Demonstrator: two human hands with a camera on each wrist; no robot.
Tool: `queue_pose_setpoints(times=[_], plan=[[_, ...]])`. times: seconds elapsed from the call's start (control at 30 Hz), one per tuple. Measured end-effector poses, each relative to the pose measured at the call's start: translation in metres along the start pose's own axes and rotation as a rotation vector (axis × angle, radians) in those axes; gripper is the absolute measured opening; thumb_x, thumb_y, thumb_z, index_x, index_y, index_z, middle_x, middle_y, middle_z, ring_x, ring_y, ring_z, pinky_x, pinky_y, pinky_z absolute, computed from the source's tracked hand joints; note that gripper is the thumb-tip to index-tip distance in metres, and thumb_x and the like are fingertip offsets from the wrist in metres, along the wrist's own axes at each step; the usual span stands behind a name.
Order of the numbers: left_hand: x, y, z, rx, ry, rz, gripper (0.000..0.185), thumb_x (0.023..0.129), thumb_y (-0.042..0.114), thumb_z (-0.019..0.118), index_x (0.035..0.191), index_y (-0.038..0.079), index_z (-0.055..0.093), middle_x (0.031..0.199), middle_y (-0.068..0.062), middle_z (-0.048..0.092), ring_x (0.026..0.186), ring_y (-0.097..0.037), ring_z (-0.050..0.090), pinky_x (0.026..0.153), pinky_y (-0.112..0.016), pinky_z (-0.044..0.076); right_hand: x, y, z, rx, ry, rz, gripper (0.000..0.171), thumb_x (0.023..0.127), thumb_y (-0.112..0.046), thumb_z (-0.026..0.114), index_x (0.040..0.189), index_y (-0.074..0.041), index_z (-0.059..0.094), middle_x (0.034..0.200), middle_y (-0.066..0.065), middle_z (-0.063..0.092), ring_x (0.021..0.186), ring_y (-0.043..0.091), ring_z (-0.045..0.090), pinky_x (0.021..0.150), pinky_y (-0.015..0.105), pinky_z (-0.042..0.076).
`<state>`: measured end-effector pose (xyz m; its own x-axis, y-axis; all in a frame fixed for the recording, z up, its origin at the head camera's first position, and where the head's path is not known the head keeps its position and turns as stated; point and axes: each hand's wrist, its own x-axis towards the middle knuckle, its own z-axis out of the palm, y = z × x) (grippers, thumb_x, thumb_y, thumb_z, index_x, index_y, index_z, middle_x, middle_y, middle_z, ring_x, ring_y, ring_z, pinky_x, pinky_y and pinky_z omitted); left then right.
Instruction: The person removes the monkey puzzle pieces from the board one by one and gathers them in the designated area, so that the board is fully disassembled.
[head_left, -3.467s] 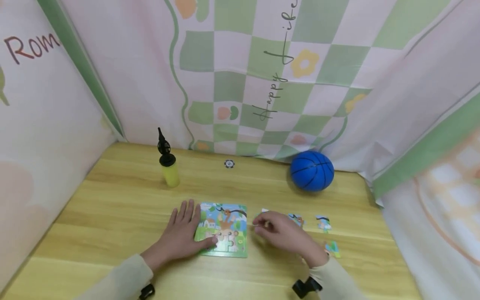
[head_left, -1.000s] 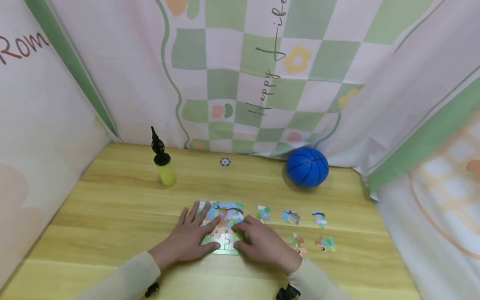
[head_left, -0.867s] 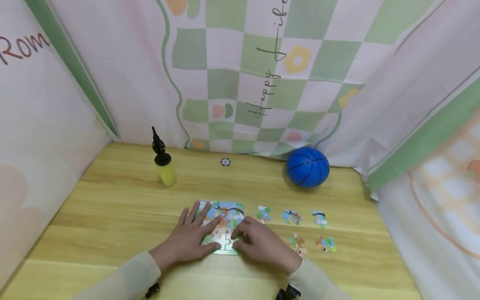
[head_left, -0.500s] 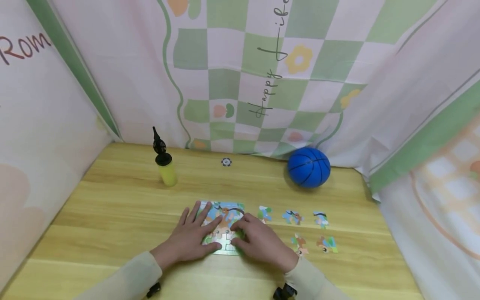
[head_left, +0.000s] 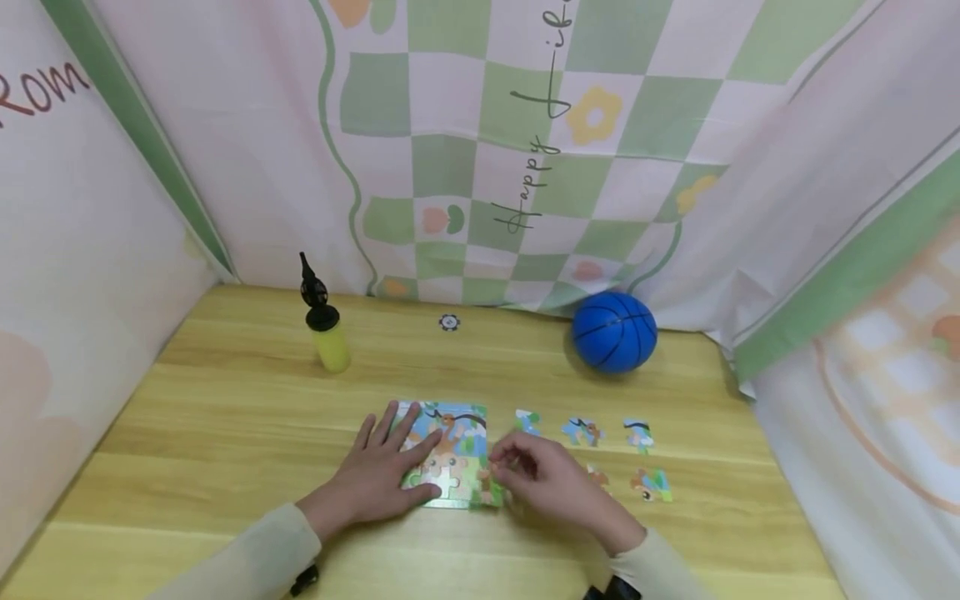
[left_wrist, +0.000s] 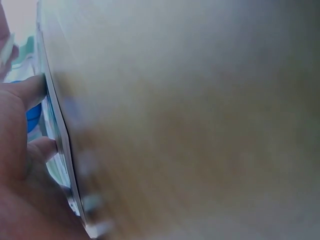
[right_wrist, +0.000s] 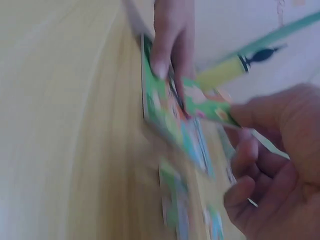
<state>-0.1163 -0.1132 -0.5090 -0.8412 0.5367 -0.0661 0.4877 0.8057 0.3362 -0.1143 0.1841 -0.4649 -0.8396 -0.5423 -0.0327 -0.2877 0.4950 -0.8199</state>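
Your left hand (head_left: 382, 475) lies flat, fingers straight and spread, on the left part of the puzzle board (head_left: 448, 454), pressing it to the tabletop (head_left: 225, 433). The board sits near the front edge of the tabletop, about mid-width. Your right hand (head_left: 551, 482) is just beside the board's right edge, with fingers and thumb curled round a puzzle piece (right_wrist: 210, 107) pinched at the board's near right corner; the right wrist view shows that green piece lifted at a tilt above the board, though the picture is blurred. The left wrist view is too blurred to add more than fingers against the board's edge.

Past your right hand, loose pieces (head_left: 582, 431) lie in a row to the right of the board, with another (head_left: 649, 485) nearer you. Farther back, a yellow pump (head_left: 324, 333) with a black top stands upright on the left, a small round token (head_left: 448, 322) lies near the middle, and a blue ball (head_left: 614, 330) rests against the checked cloth backdrop (head_left: 525, 167) on the right.
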Motion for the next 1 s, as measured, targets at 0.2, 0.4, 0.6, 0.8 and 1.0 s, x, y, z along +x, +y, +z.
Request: queue_pose_setpoints(times=[0.2,0.4,0.6,0.8,1.0], plan=[[0.001,-0.001,0.002,0.006,0.002,0.007,0.076,0.097,0.072,0.043,0.160,0.030,0.032,0.168,-0.014,0.003,0.151,-0.042,-0.006,0.117,-0.064,0.000,-0.066,0.029,-0.047,-0.008,-0.088,-0.042,0.012,0.100,-0.022,0.068,0.109,-0.014,0.069,0.088,-0.005,0.065,0.071,0.007,0.057,0.059,0.028,0.052],[0.001,-0.002,0.005,0.011,-0.006,-0.007,0.076,0.097,0.073,0.041,0.160,0.032,0.030,0.169,-0.012,0.001,0.151,-0.040,-0.008,0.117,-0.063,-0.002,-0.134,0.065,-0.102,0.078,-0.109,0.143,0.013,0.102,-0.010,0.062,0.111,-0.003,0.067,0.097,0.004,0.068,0.082,0.012,0.064,0.065,0.028,0.055],[0.001,-0.001,0.001,0.008,-0.005,-0.007,0.076,0.097,0.072,0.042,0.160,0.031,0.031,0.168,-0.012,0.001,0.151,-0.041,-0.009,0.117,-0.062,-0.003,-0.160,0.087,-0.116,0.064,-0.098,0.247,0.016,0.102,-0.010,0.061,0.112,0.002,0.065,0.100,0.005,0.067,0.085,0.012,0.064,0.068,0.026,0.054],[0.002,-0.002,0.001,0.017,-0.002,0.003,0.076,0.097,0.071,0.042,0.160,0.030,0.031,0.168,-0.013,0.001,0.151,-0.041,-0.008,0.117,-0.063,-0.003,-0.164,0.094,-0.113,0.020,-0.086,0.281,0.017,0.103,-0.013,0.061,0.113,0.000,0.065,0.102,0.002,0.067,0.086,0.010,0.063,0.069,0.026,0.054],[0.000,-0.001,-0.001,0.010,-0.006,0.003,0.075,0.098,0.070,0.044,0.160,0.030,0.032,0.168,-0.014,0.003,0.151,-0.042,-0.007,0.117,-0.063,-0.001,-0.160,0.091,-0.109,-0.143,0.014,0.270,0.021,0.102,-0.018,0.064,0.116,-0.003,0.067,0.102,-0.001,0.066,0.084,0.006,0.060,0.066,0.025,0.052]])
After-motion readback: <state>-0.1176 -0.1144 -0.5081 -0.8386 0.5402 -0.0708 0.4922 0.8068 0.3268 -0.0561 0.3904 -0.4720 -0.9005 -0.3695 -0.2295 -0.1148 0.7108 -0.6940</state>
